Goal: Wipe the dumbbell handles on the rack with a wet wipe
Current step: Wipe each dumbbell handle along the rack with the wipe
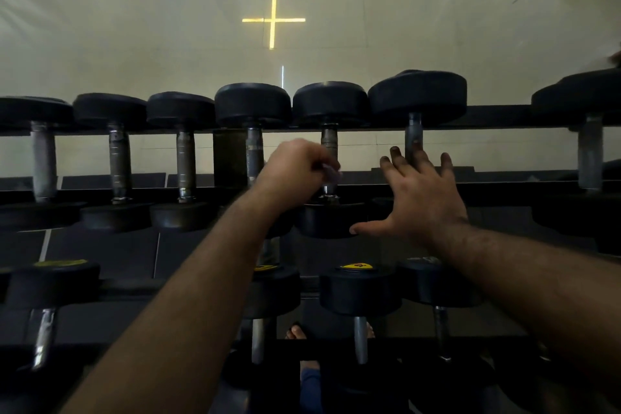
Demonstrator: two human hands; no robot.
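Left hand [297, 166]: fingers curled, forearm extended forward. Right hand [420, 195]: fingers straight and spread, thumb pointing toward the left hand.
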